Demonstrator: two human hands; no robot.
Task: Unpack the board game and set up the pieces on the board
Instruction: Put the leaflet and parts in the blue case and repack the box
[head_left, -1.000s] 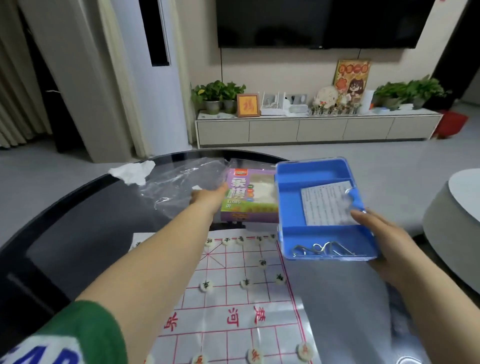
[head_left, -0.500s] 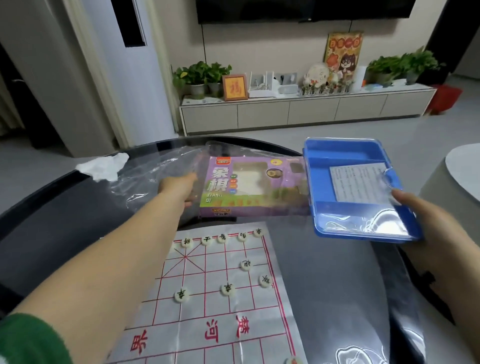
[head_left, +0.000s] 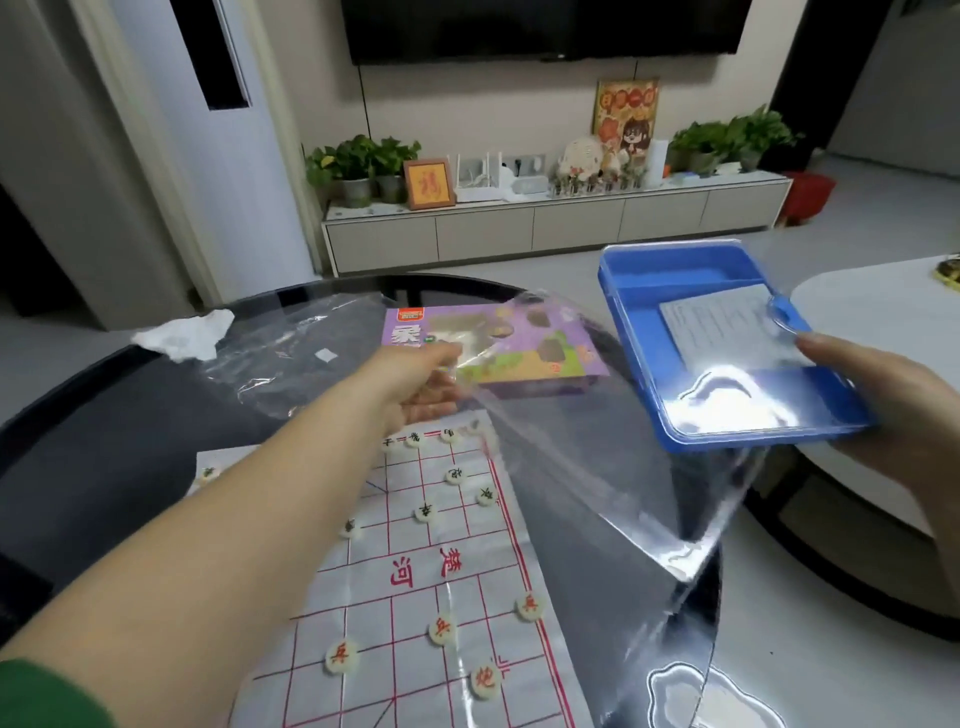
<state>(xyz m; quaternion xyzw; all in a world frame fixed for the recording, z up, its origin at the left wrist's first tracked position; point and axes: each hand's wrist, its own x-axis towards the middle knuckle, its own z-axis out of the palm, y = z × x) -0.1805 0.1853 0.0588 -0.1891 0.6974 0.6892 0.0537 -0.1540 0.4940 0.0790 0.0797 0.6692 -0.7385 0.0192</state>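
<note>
So the person's left hand (head_left: 423, 387) sits just left of the frame's centre, fingers curled and pinching a clear plastic film (head_left: 597, 519). The film balloons down toward the lower right, over the right edge of the board. That hand is right at the near-left corner of the purple game box (head_left: 524, 345). The box lies flat on the dark round table (head_left: 130, 441), just past the far end of the board. Can't tell if the fingers have the box too or only the film.

The right hand (head_left: 888, 410), at the right edge of the frame, holds a blue tray (head_left: 644, 291) up off the table, thumb over its right rim and the other fingers hidden underneath. There's a printed leaflet (head_left: 722, 327) inside the tray, plus a lot of glare on its near half.

The paper board (head_left: 415, 571) with the red grid is spread out in the lower middle. Round white pieces (head_left: 341, 656) sit on it, red characters near, dark ones far. A crumpled white tissue (head_left: 182, 338) is at the table's far left edge.
</note>
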